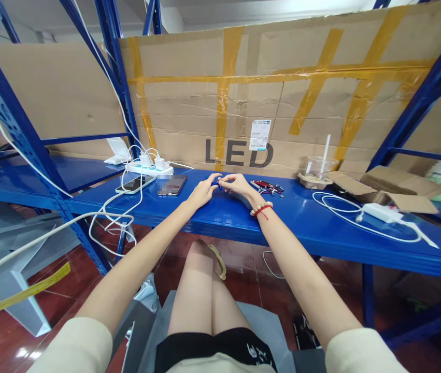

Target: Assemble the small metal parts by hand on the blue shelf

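Observation:
My left hand (203, 191) and my right hand (238, 184) meet just above the blue shelf top (220, 220), fingertips almost touching. Between them is a small blue piece (216, 182), mostly covered by the fingers, so its exact kind is unclear. The left fingers are closed on it, and the right thumb and fingers pinch at its right end, where a small shiny bit shows. Beside my right hand lies a loose pile of small red, blue and silver metal pieces (267, 187), too small to name surely.
Left of my hands lie a dark phone (173, 185), a second phone (136, 184) and a white power strip (150, 168) with tangled cables. To the right are a plastic cup (321, 167), opened cardboard (391, 186) and a white adapter (381, 212). A cardboard sheet (189, 114) stands behind.

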{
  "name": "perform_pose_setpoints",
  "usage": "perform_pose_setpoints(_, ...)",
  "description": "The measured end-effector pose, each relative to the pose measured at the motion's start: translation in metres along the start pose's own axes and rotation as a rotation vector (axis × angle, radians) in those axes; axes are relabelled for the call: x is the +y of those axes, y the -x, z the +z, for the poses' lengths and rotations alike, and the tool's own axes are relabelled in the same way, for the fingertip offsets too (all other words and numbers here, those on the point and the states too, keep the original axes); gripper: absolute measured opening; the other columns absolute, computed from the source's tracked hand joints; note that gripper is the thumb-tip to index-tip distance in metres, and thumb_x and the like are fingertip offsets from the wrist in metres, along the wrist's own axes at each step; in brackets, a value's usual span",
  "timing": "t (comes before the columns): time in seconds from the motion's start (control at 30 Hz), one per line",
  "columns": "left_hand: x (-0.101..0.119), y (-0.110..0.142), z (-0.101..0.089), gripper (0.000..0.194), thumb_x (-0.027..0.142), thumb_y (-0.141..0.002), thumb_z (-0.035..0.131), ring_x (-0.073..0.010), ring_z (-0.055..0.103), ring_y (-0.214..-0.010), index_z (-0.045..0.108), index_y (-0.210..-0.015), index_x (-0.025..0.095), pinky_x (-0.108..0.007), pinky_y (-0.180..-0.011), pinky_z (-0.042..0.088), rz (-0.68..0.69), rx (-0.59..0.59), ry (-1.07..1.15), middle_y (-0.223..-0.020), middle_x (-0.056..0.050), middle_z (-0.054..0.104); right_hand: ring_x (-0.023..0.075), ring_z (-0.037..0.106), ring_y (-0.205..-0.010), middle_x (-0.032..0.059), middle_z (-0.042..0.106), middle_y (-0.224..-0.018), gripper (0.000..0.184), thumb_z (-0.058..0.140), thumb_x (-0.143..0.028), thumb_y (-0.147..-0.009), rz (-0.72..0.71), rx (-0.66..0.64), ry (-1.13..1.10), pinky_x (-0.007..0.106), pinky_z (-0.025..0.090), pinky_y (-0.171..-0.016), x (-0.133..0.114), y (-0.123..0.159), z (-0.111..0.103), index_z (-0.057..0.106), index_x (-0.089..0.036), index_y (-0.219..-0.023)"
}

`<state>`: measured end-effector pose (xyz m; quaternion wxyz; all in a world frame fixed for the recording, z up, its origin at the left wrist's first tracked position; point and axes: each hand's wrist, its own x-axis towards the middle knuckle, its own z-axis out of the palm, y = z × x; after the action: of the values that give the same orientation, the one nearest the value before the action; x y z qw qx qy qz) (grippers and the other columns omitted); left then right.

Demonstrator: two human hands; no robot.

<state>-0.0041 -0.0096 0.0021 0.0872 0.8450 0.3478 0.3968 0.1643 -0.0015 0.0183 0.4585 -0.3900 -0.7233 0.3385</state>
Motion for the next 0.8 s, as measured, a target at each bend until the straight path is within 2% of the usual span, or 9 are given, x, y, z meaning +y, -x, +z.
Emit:
perform_pose_setpoints(0.13,-0.006,-0.002,0.002,0.040,0.020,-0.084,0.041,-0.0181,0.051,-0.115,0.045,-0.123,0.021,-0.032,-0.099,0.038,0.051,-0.026,-0.055,-0.124,-0.004,0.056,0.0080,0.048,-0.048,-0.0002,0.055,-0.052,0.042,0.071,-0.050,-0.054,0.034,-0.007,0.007,0.018,0.035,-0.041,-0.001,0.002,-0.001,0.066,-0.011,-0.070)
perform_pose_setpoints(0.3,-0.010,-0.005,0.004,0.036,0.015,-0.082,0.043,-0.0182,0.052,-0.114,0.052,-0.117,0.016,-0.032,-0.100,0.038,0.052,-0.064,-0.138,-0.122,-0.007,0.058,0.0071,0.047,-0.046,-0.0007,0.053,-0.048,0.040,0.073,-0.050,-0.053,0.127,0.003,0.032,0.018,0.036,-0.041,-0.001,0.003,0.000,0.063,-0.012,-0.061)
perform_pose_setpoints(0.5,-0.004,-0.005,0.004,0.026,0.014,-0.083,0.040,-0.0197,0.061,-0.093,0.058,-0.102,0.015,-0.030,-0.084,0.046,-0.008,-0.111,-0.245,-0.098,-0.009,0.066,0.0072,0.049,-0.047,0.0003,0.055,-0.050,0.039,0.076,-0.049,-0.051,0.221,0.003,0.051,0.016,0.037,-0.040,-0.004,0.002,0.002,0.063,-0.013,-0.058)
perform_pose_setpoints(0.8,0.007,-0.005,0.007,0.025,0.020,-0.088,0.034,-0.0223,0.060,-0.096,0.054,-0.102,0.016,-0.032,-0.083,0.044,-0.173,-0.144,-0.391,-0.101,-0.012,0.065,0.0064,0.046,-0.042,-0.0002,0.053,-0.045,0.042,0.075,-0.052,-0.052,0.206,0.020,0.110,0.017,0.034,-0.036,0.003,-0.002,0.004,0.061,-0.013,-0.055)
